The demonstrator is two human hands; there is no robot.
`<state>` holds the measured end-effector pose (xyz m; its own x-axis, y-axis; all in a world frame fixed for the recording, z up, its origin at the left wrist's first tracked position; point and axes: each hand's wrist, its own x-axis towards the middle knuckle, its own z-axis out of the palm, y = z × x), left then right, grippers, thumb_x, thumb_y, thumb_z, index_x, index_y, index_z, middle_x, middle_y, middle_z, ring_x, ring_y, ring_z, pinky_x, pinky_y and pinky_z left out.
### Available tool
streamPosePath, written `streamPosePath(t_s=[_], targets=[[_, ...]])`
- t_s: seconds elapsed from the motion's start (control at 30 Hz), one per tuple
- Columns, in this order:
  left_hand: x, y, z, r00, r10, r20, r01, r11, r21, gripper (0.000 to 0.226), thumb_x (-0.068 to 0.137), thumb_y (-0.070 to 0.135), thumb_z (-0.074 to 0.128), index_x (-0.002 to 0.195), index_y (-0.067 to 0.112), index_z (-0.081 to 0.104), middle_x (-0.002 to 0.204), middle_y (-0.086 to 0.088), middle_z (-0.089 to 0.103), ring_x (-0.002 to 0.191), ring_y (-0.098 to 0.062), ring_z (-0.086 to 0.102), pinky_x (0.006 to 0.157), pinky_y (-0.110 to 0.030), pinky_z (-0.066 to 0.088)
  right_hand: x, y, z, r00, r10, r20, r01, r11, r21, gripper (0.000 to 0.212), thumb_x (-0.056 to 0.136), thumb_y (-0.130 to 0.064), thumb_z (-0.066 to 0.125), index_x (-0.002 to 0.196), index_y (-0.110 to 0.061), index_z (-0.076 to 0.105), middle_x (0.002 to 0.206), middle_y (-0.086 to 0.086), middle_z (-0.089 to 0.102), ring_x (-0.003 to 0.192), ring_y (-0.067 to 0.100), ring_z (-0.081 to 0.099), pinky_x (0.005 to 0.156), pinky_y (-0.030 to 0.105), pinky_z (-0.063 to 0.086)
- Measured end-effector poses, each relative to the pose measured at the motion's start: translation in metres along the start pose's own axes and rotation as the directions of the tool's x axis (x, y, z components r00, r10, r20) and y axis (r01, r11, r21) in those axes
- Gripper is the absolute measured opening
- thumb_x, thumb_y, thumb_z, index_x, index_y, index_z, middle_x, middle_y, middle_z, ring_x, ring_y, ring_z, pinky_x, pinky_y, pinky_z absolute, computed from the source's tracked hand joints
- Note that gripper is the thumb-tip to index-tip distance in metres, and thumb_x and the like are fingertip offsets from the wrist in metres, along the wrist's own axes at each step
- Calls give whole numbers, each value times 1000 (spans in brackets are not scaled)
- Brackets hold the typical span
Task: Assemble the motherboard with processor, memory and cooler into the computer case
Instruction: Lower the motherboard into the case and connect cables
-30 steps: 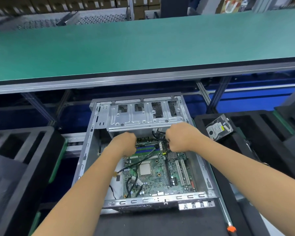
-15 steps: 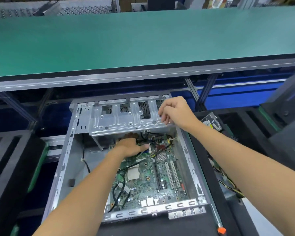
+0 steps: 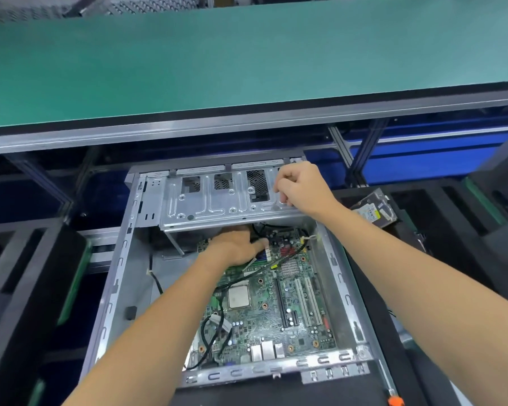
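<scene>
The computer case (image 3: 121,276) lies open on the bench, the motherboard (image 3: 276,306) flat inside it with its processor (image 3: 239,297) bare. The left hand (image 3: 235,247) reaches under the drive cage (image 3: 214,206), palm down on the board's far end near the memory slots; its fingertips are hidden, so I cannot tell what they hold. The right hand (image 3: 302,189) curls over the cage's right edge, seemingly gripping it. A hard drive (image 3: 374,210) lies off right.
</scene>
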<state>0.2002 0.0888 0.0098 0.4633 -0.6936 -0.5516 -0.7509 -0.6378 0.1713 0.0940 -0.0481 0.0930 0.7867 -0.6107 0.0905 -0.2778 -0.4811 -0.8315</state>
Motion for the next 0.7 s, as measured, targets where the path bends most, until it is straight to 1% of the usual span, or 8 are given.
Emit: streamPosePath(t_s=[0.07, 0.13, 0.23, 0.3, 0.37, 0.5, 0.6, 0.7], targets=[[-5, 7, 3, 982, 26, -189, -15, 998, 59, 39, 98, 46, 28, 101, 15, 51, 116, -12, 62, 89, -29, 56, 74, -36, 42, 0, -1, 2, 1000, 1, 20, 0, 1000, -12, 19, 82, 2, 50, 70, 9, 63, 59, 23, 62, 48, 20, 46, 51, 29, 40], [-9, 17, 5, 946, 143, -290, -148, 989, 6, 34, 98, 42, 30, 86, 17, 48, 95, -8, 66, 76, -26, 55, 66, -34, 41, 1, -1, 3, 1000, -9, 30, 10, 1000, -24, 19, 81, 1, 50, 71, 12, 61, 60, 26, 62, 46, 18, 44, 51, 27, 39], [-14, 41, 5, 872, 398, -286, -423, 906, -28, 37, 95, 52, 38, 89, 19, 53, 89, -5, 64, 80, -25, 58, 67, -35, 47, 1, -1, 4, 999, -28, 29, 29, 999, -31, 19, 81, 0, 51, 70, 13, 59, 61, 28, 61, 47, 19, 45, 50, 30, 40], [-11, 59, 7, 862, 448, -236, -463, 886, -10, 37, 90, 53, 48, 89, 17, 53, 88, -6, 63, 80, -26, 58, 63, -33, 44, 1, -1, 3, 999, -33, 26, 34, 999, -40, 20, 81, -1, 52, 69, 13, 59, 61, 28, 60, 48, 21, 45, 51, 33, 43], [-6, 73, 12, 871, 438, -221, -436, 898, 61, 36, 87, 50, 55, 88, 14, 55, 92, -10, 64, 83, -28, 60, 62, -32, 39, 2, -1, 3, 999, -33, 22, 34, 998, -54, 20, 81, -2, 52, 69, 12, 59, 61, 28, 60, 49, 21, 45, 51, 37, 46], [-1, 83, 20, 877, 364, -315, -352, 931, 96, 27, 89, 29, 57, 103, 7, 61, 103, -16, 66, 95, -34, 62, 74, -37, 47, 2, 0, 3, 999, -48, 23, 51, 994, -96, 21, 81, -5, 52, 69, 11, 59, 63, 28, 59, 52, 22, 45, 57, 45, 51], [-3, 84, 13, 922, 153, -356, -247, 940, -234, 24, 93, 25, 47, 105, 8, 59, 101, -18, 65, 92, -36, 61, 75, -36, 47, 3, 1, 3, 999, -44, 17, 45, 993, -108, 21, 81, -7, 53, 70, 10, 59, 65, 30, 58, 54, 22, 44, 61, 47, 53], [-4, 79, 0, 966, 13, -259, -107, 929, -353, 24, 93, 11, 38, 73, 6, 50, 91, -21, 64, 81, -34, 60, 65, -33, 41, 3, 1, 4, 999, -50, 15, 52, 990, -130, 22, 81, -9, 53, 70, 9, 60, 65, 28, 59, 53, 21, 43, 59, 46, 52]])
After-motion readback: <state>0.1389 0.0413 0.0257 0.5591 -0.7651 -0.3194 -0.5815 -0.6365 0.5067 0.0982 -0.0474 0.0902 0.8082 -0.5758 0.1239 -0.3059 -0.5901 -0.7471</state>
